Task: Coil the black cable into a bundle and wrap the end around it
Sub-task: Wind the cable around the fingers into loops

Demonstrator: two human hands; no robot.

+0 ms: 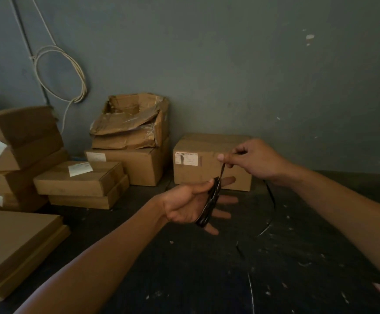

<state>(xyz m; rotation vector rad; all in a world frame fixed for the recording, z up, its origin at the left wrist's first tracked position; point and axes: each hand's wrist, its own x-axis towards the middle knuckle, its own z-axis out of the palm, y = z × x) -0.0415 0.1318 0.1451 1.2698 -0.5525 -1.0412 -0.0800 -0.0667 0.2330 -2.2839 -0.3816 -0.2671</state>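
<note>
Several turns of the black cable [209, 206] lie coiled around the straight fingers of my left hand [191, 206], held palm up over the dark floor, with the thumb resting on the coil's top. My right hand [254, 158] is above and to the right and pinches a strand of the cable [222, 169] that rises from the coil. The loose rest of the cable [271, 198] hangs below my right wrist and trails across the floor toward me.
Cardboard boxes stand along the grey wall: one closed box [193, 175] right behind my hands, a torn open box [132, 123] on a stack further left, and flat cartons [14, 245] at the left edge. A white cable loop [71, 71] hangs on the wall.
</note>
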